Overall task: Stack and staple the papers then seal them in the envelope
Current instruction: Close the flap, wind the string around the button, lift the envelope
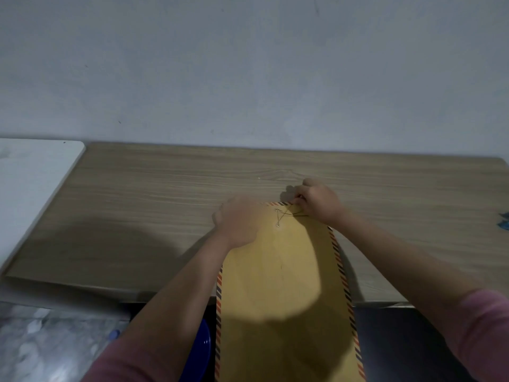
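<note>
**Winding the string to close the envelope**

The envelope [283, 285] lies lengthwise on the desk [165, 194], its far end toward 12 o'clock and its near end hanging over the desk's front edge toward the person. The flap appears folded down already, and no papers show, so they are probably inside.

The left hand [239, 221] lies on the envelope's far corner at about 10 o'clock from the two clasp buttons; it is blurred, so I cannot tell whether its fingers are spread or curled. Its place suggests it pins the flap flat and stops the envelope sliding.

The right hand [316, 201], at 2 o'clock from the buttons, has its fingers curled and seems to pinch the string [292, 214], drawn taut from the buttons. Keeping it taut lets each loop seat snugly; slack would let the flap spring open.

At 3 o'clock, by the desk's right edge, lies a small blue object [504, 222], too cropped to identify.
</note>
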A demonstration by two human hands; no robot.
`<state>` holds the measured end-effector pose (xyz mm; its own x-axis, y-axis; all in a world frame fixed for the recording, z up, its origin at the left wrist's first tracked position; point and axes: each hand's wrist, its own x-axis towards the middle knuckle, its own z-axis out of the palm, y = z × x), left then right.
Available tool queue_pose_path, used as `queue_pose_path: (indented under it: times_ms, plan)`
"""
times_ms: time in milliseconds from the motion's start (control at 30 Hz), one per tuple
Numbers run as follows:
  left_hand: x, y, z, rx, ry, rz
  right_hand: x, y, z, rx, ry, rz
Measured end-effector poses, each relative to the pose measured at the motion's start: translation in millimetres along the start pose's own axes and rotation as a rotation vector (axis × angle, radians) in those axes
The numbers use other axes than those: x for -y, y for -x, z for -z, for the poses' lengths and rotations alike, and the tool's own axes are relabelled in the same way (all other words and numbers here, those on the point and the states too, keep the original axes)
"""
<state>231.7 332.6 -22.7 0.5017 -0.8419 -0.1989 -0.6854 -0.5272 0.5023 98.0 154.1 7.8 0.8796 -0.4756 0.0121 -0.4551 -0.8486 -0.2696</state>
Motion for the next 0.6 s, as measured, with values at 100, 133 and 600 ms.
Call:
queue_pose_path:
  times_ms: [100, 133, 600]
  plan:
    - [1, 0, -1, -0.009, 0.011, -0.008, 4, -4, 1, -0.055, 0.054, 0.059]
    - [2, 1, -1, -0.025, 0.022, -0.015, 8, -7, 1, -0.073, 0.054, 0.079]
    - [11, 17, -16, -0.241, -0.144, -0.143, 48, -49, -13, 0.186, -0.065, 0.114]
